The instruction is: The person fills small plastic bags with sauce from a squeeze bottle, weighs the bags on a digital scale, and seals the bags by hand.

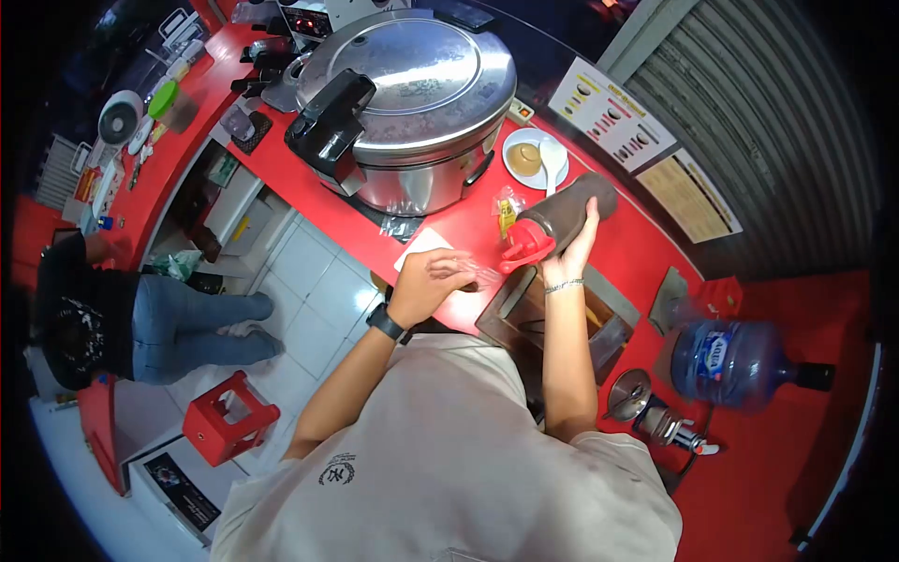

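My right hand [585,245], a bracelet at its wrist, grips a dark bottle [573,223] with a red flip-top lid [527,244]. The bottle is tilted, its lid pointing down and left over the red counter. My left hand [427,283], below a black wristwatch, has its fingers pinched on a thin piece of clear plastic [476,274] under the lid. Whether that plastic is a bag or a sheet I cannot tell. A white paper [423,245] lies just behind my left hand. Close to the bottle is a small yellow packet [508,214].
A large steel rice cooker [408,103] stands behind my hands. Beside it a white plate [514,142] bears a white spoon [551,161] and a tan dome. At right are a water jug [726,363] and metal utensils [655,420]. Left are another person [140,318] and a red stool [230,418].
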Demonstrator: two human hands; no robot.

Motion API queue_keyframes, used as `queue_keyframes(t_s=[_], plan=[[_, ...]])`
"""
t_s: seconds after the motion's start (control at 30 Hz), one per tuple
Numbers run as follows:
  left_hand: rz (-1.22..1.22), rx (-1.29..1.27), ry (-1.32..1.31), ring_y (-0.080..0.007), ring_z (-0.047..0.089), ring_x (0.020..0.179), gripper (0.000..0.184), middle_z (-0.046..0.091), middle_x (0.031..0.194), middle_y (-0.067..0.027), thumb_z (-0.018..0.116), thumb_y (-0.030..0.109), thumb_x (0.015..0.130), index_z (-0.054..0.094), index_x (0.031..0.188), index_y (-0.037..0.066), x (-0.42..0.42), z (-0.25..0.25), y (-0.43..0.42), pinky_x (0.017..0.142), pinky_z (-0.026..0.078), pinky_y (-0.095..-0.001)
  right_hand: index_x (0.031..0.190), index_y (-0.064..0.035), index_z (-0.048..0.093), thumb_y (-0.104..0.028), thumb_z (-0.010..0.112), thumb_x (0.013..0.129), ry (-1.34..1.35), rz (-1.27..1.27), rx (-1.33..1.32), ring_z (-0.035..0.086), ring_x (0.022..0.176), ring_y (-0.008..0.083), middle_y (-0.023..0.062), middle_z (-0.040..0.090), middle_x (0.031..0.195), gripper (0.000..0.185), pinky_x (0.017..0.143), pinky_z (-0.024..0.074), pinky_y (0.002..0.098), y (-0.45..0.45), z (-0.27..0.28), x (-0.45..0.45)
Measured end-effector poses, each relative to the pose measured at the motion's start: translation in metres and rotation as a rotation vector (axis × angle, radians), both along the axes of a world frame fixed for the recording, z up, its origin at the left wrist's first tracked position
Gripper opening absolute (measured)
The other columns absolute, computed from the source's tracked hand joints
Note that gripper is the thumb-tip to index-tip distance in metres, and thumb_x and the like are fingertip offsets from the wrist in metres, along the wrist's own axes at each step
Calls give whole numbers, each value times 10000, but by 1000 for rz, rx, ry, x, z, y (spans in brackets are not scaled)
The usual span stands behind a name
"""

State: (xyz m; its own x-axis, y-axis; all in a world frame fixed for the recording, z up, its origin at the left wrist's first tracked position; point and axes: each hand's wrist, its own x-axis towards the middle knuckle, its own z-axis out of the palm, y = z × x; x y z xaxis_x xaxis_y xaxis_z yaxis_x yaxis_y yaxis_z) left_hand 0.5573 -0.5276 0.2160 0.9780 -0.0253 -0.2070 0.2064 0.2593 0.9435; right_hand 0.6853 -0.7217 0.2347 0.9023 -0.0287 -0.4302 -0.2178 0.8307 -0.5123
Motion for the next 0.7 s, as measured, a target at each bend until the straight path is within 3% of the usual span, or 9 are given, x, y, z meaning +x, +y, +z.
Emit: queue_keyframes(t_s=[0.07, 0.23, 0.3, 0.37, 0.43, 0.53, 0.57, 0.67, 0.7], plan=[[116, 185, -19, -183, 689, 889, 157, 706, 941, -132, 676, 18, 869, 641, 996, -68, -21, -26, 14, 813, 549, -288, 1185, -133, 561, -505, 676, 831, 138, 52, 56, 618, 945, 248, 72, 623, 1067, 526, 850, 522, 434, -4, -40, -11], [466, 592, -48, -111, 666, 808, 62, 710, 861, -113, 647, -1, 882, 604, 886, -45, -60, -71, 67, 726, 505, -253, 1213, -174, 542, -512, 648, 849, 388, 189, 137, 640, 950, 255, 74, 640, 1057, 507, 816, 546, 446, 2, -89, -48], [520, 620, -73, -120, 672, 805, 68, 712, 867, -121, 654, -7, 876, 602, 899, -45, -70, -81, 95, 730, 514, -252, 1177, -156, 538, -590, 608, 835, 397, 262, 160, 629, 974, 270, 82, 630, 1058, 557, 827, 537, 461, 4, -116, -57], [574, 645, -105, -130, 678, 803, 80, 715, 872, -129, 661, -13, 870, 601, 912, -45, -72, -81, 112, 735, 523, -252, 1170, -142, 540, -588, 607, 835, 455, 248, 212, 632, 962, 269, 89, 633, 1047, 562, 819, 544, 455, 4, -139, -59], [699, 434, -16, -158, 690, 817, 134, 715, 898, -163, 680, -26, 853, 599, 958, -50, -67, -66, 119, 759, 544, -255, 1165, -101, 549, -571, 579, 866, 469, 227, 282, 637, 961, 285, 117, 639, 1056, 558, 832, 559, 457, 2, -159, -64], [606, 452, -8, -185, 696, 853, 187, 712, 923, -187, 694, -33, 840, 597, 998, -59, -67, -79, 124, 791, 557, -266, 1157, -87, 564, -552, 538, 904, 519, 210, 341, 633, 994, 303, 129, 637, 1095, 531, 883, 547, 489, 5, -167, -64], [667, 480, 23, -183, 695, 864, 187, 712, 932, -175, 676, -29, 857, 605, 1021, -82, -63, -79, 126, 789, 555, -264, 1158, -33, 568, -475, 488, 950, 555, 148, 396, 596, 1073, 382, 182, 622, 1144, 495, 931, 527, 547, 8, -158, -64], [491, 334, 9, -174, 691, 875, 203, 711, 942, -161, 655, -20, 876, 609, 1058, -100, -54, -87, 110, 792, 545, -254, 1133, -63, 586, -536, 473, 944, 514, 170, 411, 621, 1031, 330, 152, 633, 1131, 522, 940, 522, 522, 13, -165, -66], [535, 415, -2, -158, 684, 868, 205, 709, 955, -148, 639, -1, 895, 622, 1070, -105, -51, -93, 110, 775, 533, -241, 1135, -59, 588, -517, 459, 956, 513, 156, 416, 613, 1044, 342, 162, 634, 1127, 509, 948, 517, 525, 15, -172, -66]])
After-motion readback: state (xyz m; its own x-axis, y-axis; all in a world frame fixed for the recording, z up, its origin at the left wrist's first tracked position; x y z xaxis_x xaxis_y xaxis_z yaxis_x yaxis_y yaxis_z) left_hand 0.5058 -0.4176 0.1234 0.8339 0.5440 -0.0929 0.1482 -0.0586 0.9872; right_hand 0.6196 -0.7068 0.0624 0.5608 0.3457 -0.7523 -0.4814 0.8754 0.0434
